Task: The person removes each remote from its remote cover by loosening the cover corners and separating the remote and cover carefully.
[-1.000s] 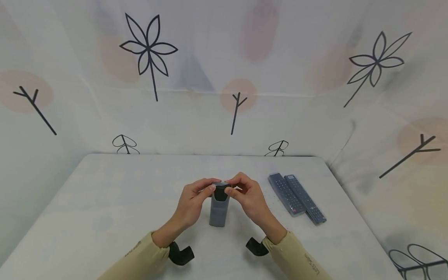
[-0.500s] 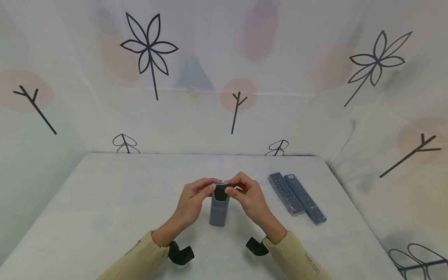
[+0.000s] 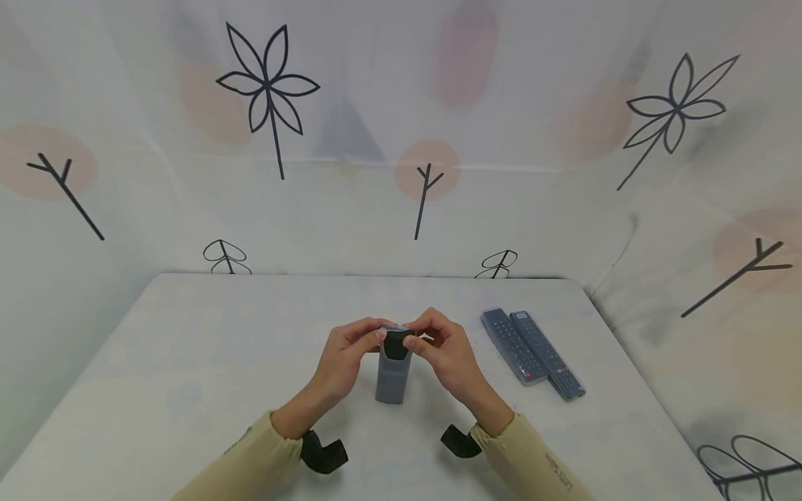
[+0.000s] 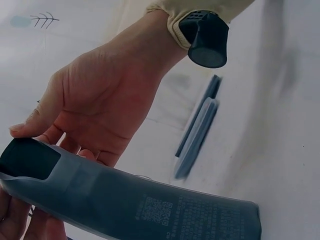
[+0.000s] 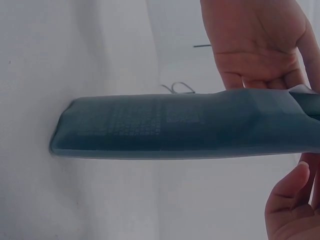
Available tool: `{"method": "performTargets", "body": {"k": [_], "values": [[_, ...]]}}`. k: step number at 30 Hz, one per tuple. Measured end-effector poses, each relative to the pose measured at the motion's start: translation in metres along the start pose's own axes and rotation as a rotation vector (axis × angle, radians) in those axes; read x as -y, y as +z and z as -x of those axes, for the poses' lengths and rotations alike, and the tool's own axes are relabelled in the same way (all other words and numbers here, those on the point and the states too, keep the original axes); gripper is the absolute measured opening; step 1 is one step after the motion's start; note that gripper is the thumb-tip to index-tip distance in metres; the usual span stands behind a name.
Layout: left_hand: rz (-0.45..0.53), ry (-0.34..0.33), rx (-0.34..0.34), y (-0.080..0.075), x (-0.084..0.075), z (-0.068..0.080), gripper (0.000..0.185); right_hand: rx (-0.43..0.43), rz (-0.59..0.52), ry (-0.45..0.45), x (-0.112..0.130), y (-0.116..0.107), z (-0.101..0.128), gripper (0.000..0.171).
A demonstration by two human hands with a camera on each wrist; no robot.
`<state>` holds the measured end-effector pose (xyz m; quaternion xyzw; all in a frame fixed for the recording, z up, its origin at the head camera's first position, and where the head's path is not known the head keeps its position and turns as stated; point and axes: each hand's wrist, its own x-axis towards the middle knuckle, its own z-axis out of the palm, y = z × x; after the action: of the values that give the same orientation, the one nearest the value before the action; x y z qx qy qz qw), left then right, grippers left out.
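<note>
A dark remote control [image 3: 396, 346] stands upright on the table inside a translucent bluish-grey remote cover [image 3: 392, 381]. Its bare top end shows at the cover's opening. My left hand [image 3: 343, 358] pinches the cover's upper left edge between thumb and fingers, while my right hand [image 3: 450, 351] pinches the upper right side. In the left wrist view, a QR code and small print show through the cover [image 4: 125, 195], with the right hand [image 4: 107, 95] beyond it. The right wrist view has the cover's lower end [image 5: 80, 130] touching the table. Fingertips behind the top are partly hidden.
Two more remotes lie side by side at the right of the white table [image 3: 219, 348]: a wider one [image 3: 514, 348] and a narrower one [image 3: 548, 355]. A patterned cloth wall [image 3: 351, 209] surrounds the table's back and sides. Black wrist mounts [image 3: 324, 456] stick out below the sleeves.
</note>
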<state>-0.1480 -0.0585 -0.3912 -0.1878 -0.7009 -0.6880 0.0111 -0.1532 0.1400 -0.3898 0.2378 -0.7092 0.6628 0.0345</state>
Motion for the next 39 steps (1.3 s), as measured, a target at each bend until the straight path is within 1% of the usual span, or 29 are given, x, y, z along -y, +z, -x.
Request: {"method": "performTargets", "body": {"k": [8, 14, 22, 29, 33, 38, 39], "values": [[0.042, -0.073, 0.002, -0.0019, -0.0023, -0.0015, 0.027, 0.006, -0.01, -0.005, -0.0009, -0.0001, 0.0001, 0.013], [0.072, -0.109, -0.006, -0.003, -0.004, -0.0033, 0.027, 0.011, -0.014, -0.017, -0.0023, -0.0002, -0.0016, 0.013], [0.093, -0.152, -0.008, -0.0046, -0.0025, -0.0051, 0.029, 0.01, -0.008, -0.028, -0.0041, -0.0008, -0.0028, 0.012], [0.138, -0.211, -0.041, -0.0036, -0.0037, -0.0052, 0.03, 0.017, -0.007, -0.03, -0.004, -0.0014, -0.0035, 0.013], [0.149, -0.214, -0.051, -0.0029, -0.0049, -0.0048, 0.031, 0.019, -0.012, -0.029, -0.0041, -0.0018, -0.0035, 0.015], [0.158, -0.183, -0.036, -0.0032, -0.0046, -0.0044, 0.032, 0.016, -0.012, -0.024, -0.0029, -0.0014, -0.004, 0.015], [0.167, -0.19, -0.037, -0.0031, -0.005, -0.0048, 0.032, 0.016, -0.011, -0.023, -0.0026, -0.0013, -0.0041, 0.014]]}}
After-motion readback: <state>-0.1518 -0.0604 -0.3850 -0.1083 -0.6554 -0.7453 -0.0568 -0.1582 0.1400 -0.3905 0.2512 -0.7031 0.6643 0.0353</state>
